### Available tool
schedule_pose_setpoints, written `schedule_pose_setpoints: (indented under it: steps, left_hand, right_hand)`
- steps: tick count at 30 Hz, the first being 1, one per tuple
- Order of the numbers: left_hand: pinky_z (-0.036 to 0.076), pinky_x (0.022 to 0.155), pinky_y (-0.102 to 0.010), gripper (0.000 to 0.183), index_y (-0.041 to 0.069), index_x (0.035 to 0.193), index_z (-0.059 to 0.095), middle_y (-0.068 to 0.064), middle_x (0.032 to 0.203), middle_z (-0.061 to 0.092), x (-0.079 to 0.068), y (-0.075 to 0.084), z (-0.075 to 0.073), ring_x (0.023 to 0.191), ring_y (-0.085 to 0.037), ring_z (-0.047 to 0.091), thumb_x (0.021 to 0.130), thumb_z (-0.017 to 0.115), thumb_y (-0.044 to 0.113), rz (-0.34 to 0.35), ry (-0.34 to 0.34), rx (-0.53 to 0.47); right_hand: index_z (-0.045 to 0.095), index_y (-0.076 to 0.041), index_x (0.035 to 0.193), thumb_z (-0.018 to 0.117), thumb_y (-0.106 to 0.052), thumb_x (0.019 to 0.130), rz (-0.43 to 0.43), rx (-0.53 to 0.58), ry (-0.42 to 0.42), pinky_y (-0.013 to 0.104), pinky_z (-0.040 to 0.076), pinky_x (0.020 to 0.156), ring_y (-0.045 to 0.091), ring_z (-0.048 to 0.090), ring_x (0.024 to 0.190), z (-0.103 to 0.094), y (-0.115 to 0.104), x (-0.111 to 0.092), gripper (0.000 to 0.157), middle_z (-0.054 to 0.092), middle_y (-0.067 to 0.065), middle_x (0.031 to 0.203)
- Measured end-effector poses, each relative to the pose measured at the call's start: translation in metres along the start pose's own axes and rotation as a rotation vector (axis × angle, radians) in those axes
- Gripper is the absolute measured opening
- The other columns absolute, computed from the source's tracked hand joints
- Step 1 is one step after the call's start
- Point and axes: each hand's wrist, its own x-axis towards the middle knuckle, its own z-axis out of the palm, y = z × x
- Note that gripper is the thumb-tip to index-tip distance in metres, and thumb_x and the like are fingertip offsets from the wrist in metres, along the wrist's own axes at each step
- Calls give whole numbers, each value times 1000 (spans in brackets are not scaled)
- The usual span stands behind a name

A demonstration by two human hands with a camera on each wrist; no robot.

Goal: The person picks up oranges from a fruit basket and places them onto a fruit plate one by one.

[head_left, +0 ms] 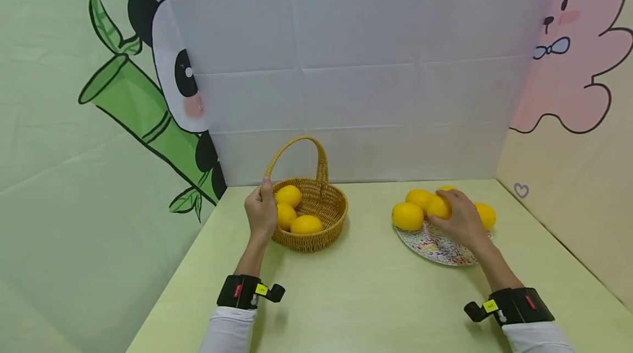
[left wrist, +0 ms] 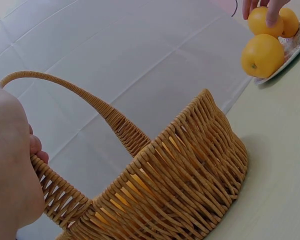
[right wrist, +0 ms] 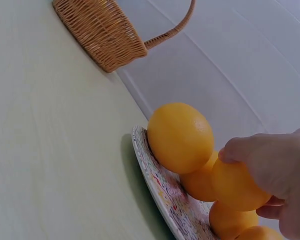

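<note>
My left hand (head_left: 261, 209) grips the handle of a wicker basket (head_left: 338, 221) on its left side. Three yellow-orange fruits, lemon- or orange-like, lie inside the basket, one of them the front fruit (head_left: 306, 225). Over on the right, my right hand (head_left: 462, 219) holds a similar fruit (right wrist: 238, 186) between thumb and fingers, just above a patterned plate (head_left: 435, 248). Several more such fruits rest on that plate, including the left one (head_left: 407, 216) and the right one (head_left: 484, 215). My right hand partly hides those at the back.
Both basket and plate stand on a pale yellow-green table (head_left: 366, 298). A light grey cloth wall (head_left: 356, 94) rises behind its far edge. Side walls with cartoon prints, a panda (head_left: 173, 78) and a pink figure (head_left: 578, 67), flank the table.
</note>
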Motion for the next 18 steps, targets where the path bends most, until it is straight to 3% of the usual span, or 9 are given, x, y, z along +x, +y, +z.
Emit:
schedule_pose_setpoints:
  steps: [9,18]
  left_hand:
    - [17,36,-21,64,14,58,37,3,49,31,1,0,0,39,-12,26,106,46,55,-12,7,21]
    - [17,37,-21,62,13,58,38,6,48,32,2,-1,1,38,-7,27,107,48,51,-7,15,10]
  right_hand:
    - [55,4,142,86,-18,81,50,-56,-48,57,48,80,45,51,109,7,10,-4,71,52,27,132]
    - [53,6,144,85,-18,82,41,-87,-91,66,46,88,52,47,116,9,12,-10,73,48,33,137]
